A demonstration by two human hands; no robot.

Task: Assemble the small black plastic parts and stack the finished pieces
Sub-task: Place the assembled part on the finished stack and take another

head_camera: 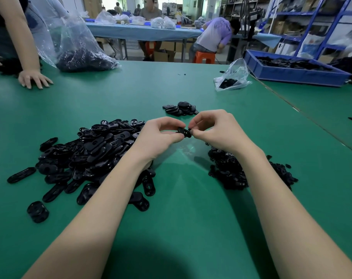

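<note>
Above the green table (181, 208), my left hand (159, 135) and my right hand (213, 129) meet over one small black oval part (184, 132). Both pinch it between thumb and fingers, the left at its left end and the right at its right end. A big heap of black oval shells (86, 156) lies left of my left forearm. A smaller heap of little black pieces (237, 174) lies partly hidden under my right forearm. Just beyond my hands sits a small cluster of black pieces (180, 108).
Another person's hand (33, 78) rests flat on the table at far left, beside a clear bag of black parts (80, 55). A smaller clear bag (231, 77) and a blue bin of parts (295, 71) stand at the back right. A table seam (303, 113) runs diagonally on the right.
</note>
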